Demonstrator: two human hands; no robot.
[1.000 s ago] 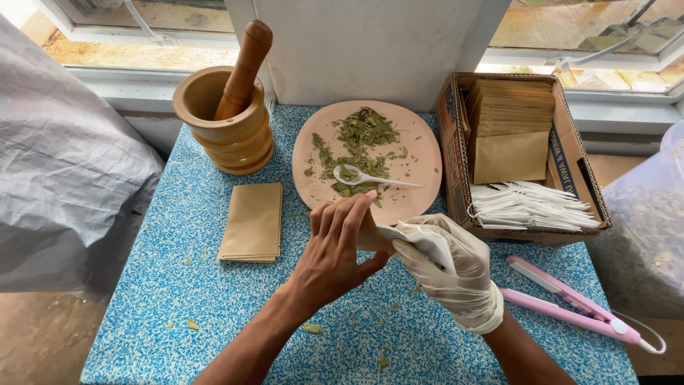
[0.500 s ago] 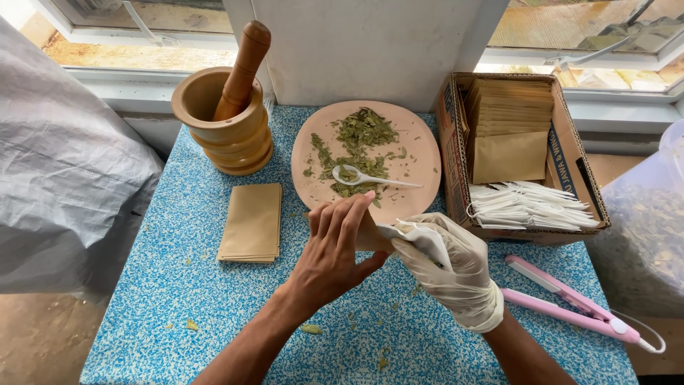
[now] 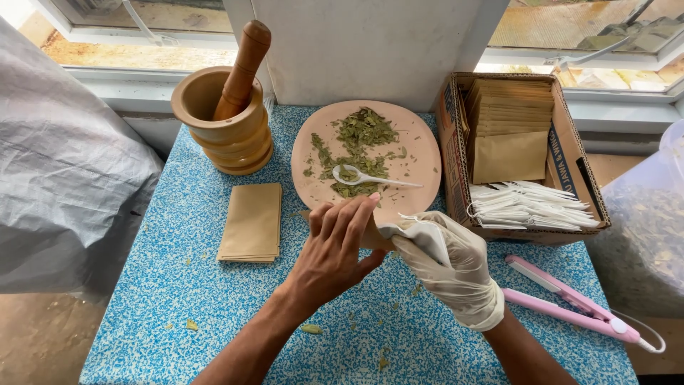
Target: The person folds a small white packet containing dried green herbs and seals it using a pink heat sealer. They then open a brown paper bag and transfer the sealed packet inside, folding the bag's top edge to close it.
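With my bare left hand [image 3: 335, 246] pinching the flat brown paper sachet [image 3: 370, 235] and my white-gloved right hand [image 3: 449, 267] holding the small white filter bag [image 3: 417, 235], I judge a slip could tear the bag.

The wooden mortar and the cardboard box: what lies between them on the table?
In the head view, a pink plate with dried green leaves and a small white spoon.

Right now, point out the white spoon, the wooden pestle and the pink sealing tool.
white spoon [image 3: 347, 173], head view, on its bowl, resting on the plate.
wooden pestle [image 3: 246, 60], head view, on its shaft above the mortar.
pink sealing tool [image 3: 570, 308], head view, on the middle of its lower arm.
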